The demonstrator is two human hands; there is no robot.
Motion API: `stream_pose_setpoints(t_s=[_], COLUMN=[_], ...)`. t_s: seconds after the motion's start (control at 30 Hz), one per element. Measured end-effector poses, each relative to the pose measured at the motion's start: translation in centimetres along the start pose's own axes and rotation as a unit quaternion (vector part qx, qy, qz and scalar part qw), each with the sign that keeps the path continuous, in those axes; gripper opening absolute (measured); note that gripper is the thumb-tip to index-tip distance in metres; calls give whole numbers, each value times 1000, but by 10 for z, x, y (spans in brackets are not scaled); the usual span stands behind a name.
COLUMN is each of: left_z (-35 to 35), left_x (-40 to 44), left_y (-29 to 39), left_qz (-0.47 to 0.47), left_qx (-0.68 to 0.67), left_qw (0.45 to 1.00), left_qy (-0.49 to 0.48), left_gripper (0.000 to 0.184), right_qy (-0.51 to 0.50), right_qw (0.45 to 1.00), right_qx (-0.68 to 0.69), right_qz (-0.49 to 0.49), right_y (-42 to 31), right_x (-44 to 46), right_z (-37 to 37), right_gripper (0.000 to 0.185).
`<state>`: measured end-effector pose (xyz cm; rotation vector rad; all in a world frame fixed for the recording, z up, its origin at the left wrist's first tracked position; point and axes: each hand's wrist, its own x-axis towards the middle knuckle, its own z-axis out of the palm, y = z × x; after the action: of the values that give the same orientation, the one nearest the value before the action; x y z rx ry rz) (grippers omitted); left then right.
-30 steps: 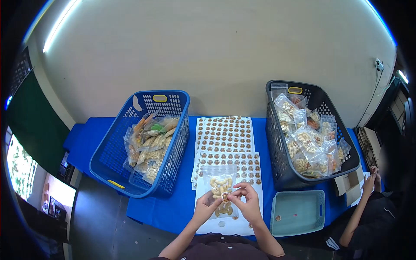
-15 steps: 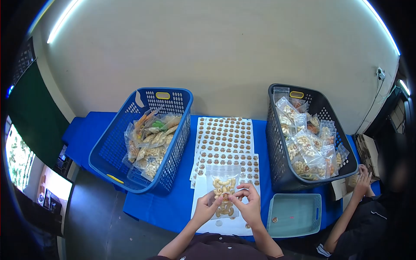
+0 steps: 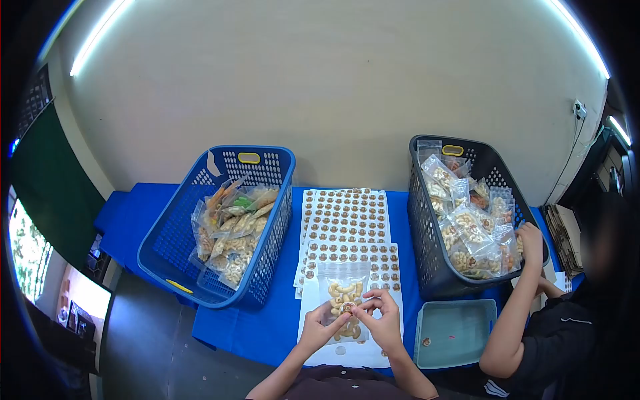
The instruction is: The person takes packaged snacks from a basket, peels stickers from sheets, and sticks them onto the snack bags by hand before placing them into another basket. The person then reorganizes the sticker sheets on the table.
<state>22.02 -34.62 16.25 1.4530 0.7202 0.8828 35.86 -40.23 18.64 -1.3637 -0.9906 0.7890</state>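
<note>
A clear zip bag of pale curved snack pieces (image 3: 345,291) lies in front of me on sheets of round brown stickers (image 3: 347,217). My left hand (image 3: 321,327) holds the bag's left side, its thumb by a round sticker (image 3: 347,308) on the bag's front. From the right, my right hand (image 3: 381,321) has thumb and forefinger pressed at the same sticker, its other fingers curled. Part of the bag's contents is hidden behind my hands.
A blue basket (image 3: 167,230) of filled bags stands left, a dark basket (image 3: 433,260) of stickered bags right. A green-grey tray (image 3: 455,327) sits at the front right. Another person's arm (image 3: 510,333) reaches to the dark basket's edge.
The other person's hand has moved from beside the cartons up to the dark basket's right rim. My hands stay on the bag and sticker; the whole view has shifted slightly.
</note>
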Motion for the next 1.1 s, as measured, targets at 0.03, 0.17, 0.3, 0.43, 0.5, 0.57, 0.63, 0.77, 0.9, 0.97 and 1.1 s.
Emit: stream_pose_setpoints(t_s=[0.03, 0.17, 0.3, 0.43, 0.5, 0.57, 0.63, 0.77, 0.9, 0.97, 1.1], left_z=[-1, -4, -5, -5, -4, -6, -7, -6, -9, -12, -13], left_x=[0, 0, 0, 2, 2, 4, 5, 3, 5, 5, 4], left_y=[1, 0, 2, 9, 11, 8, 7, 14, 20, 22, 10], left_qz=[-1, -21, -22, 5, -3, -15, -21, -21, -6, -19, -21], left_qx=[-1, -3, -15, 62, 86, 7, -22, 19, 18, 20, 0], left_qw=[1000, 1000, 1000, 998, 996, 1000, 999, 998, 996, 995, 998], left_qy=[-1, -2, -6, -19, -19, -11, -16, -50, -89, -100, -64], left_gripper=[33, 32, 31, 30, 29, 29, 28, 29, 30, 30, 30], right_qy=[-1, -1, 13, 32, 78, 110, 127, 65, 44, 56, 47], right_qw=[1000, 1000, 1000, 993, 972, 970, 985, 995, 989, 987, 979], right_qx=[-4, 7, -18, -108, -209, -201, -85, 63, 140, 151, 194], right_qz=[1, 9, -6, -36, -69, -85, -83, -29, 19, 16, 47], right_y=[0, 1, -1, -6, -12, -14, -11, 0, 0, 6, 5], right_x=[0, 0, -2, -3, -3, -2, 1, 3, 1, 1, 2], right_z=[1, 3, 5, 7, 9, 9, 8, 12, 12, 15, 17], right_gripper=[26, 26, 26, 29, 31, 33, 35, 28, 18, 17, 17])
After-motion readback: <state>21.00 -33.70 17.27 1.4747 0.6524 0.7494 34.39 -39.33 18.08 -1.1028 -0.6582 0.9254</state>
